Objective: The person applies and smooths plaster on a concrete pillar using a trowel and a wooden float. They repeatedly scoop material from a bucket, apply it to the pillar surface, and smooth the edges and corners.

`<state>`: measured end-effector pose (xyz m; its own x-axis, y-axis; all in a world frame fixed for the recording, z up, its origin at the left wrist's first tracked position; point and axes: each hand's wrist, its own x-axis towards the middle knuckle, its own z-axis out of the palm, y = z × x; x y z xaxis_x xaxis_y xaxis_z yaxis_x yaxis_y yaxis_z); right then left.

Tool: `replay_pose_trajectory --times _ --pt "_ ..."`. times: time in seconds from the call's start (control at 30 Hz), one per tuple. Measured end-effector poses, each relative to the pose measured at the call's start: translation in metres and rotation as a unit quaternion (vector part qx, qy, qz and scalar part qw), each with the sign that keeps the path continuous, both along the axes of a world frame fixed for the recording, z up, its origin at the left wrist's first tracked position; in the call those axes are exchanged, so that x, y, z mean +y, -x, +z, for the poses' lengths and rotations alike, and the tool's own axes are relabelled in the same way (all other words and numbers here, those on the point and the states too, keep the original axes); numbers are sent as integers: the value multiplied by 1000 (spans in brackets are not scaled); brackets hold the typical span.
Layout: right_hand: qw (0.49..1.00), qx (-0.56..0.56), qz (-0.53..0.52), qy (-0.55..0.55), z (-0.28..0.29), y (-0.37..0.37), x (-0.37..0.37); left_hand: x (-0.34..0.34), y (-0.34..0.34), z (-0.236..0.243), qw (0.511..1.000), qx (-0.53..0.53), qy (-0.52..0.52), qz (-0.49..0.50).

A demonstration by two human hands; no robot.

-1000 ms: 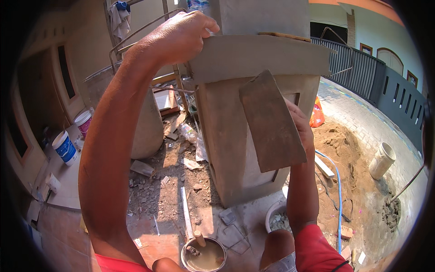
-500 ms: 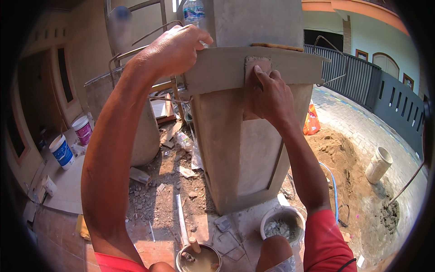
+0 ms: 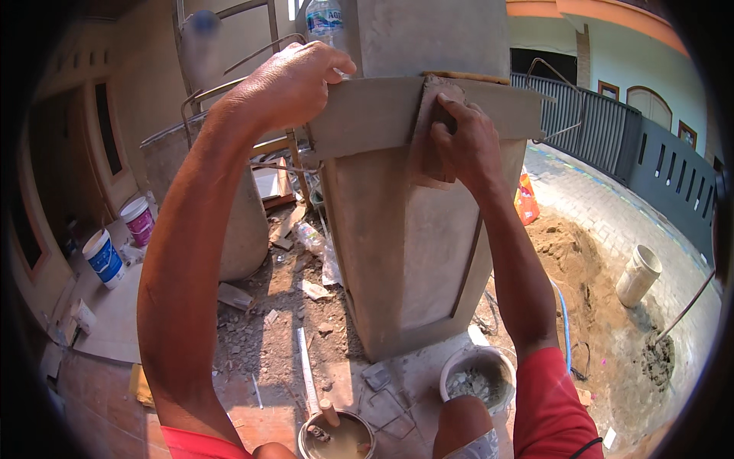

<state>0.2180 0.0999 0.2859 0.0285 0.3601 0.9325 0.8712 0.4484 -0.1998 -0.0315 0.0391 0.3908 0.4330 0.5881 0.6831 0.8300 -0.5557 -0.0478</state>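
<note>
Against the far, straight, gray cement ledge (image 3: 363, 115), the right hand (image 3: 468, 149) holds a long, flat, brown, wooden-looking board (image 3: 426, 157). It looks stiff and light; its middle seems best to hold. The left hand (image 3: 294, 84) curls at the ledge's left end, grip unclear. Half a second ago, the board sat lower.

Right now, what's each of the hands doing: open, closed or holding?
Left hand: fingers curled by the plastered ledge; whether gripping cannot be told.
Right hand: closed, holding a plastering float.
</note>
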Motion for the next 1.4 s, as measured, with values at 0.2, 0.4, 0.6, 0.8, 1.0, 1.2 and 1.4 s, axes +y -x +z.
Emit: replay_pose_trajectory --times 0.2,0.4,0.6,0.8,1.0,1.2,1.4 --pt "991 -33 44 126 -74 55 -49 4 2 0 1000 -16 4 -22" --pt "999 46 28 10 -8 36 -23 4 4 -2 998 16 -46 -33" --pt "995 -38 35 86 -57 93 -50 5 4 0 999 15 -28 -24" --pt "997 29 62 -24 -22 80 -49 6 6 4 999 19 -10 -33" --pt "998 -26 52 39 -38 120 -42 12 8 7 999 37 5 -12" --pt "995 -30 73 56 -58 115 -64 21 15 9 997 9 8 -77" --pt "997 -22 49 -56 -16 119 -30 28 20 21 996 16 40 -77"
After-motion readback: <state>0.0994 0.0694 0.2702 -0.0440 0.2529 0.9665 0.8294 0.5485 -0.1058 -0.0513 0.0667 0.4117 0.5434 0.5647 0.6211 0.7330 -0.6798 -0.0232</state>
